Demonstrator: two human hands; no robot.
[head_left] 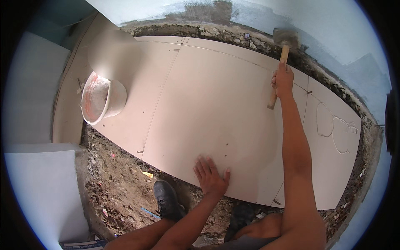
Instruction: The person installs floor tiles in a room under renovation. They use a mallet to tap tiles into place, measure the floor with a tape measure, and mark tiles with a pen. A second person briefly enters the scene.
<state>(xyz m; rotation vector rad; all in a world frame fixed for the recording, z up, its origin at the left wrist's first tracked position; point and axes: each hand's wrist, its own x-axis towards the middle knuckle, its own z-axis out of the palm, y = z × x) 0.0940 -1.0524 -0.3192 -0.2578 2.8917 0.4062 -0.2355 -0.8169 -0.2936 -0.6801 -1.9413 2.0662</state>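
White bucket (116,98) on tiles (212,91), rubble (237,38) alongside, right fingers (274,77) around mallet handle (284,54), left fingers (205,165) outspread.

Three tiles lie side by side. A bucket (117,98) stands on the left tile (137,108), and a string (333,126) lies on the right tile (321,166). The left hand (211,181) rests on the middle tile (208,108), at its near edge. Near that tile's far right corner, the right hand (285,83) holds a mallet (284,54). Behind the tiles runs rubble (212,34), then a wall (337,37). Before them, both shoes (167,200) are on dirt (121,175).
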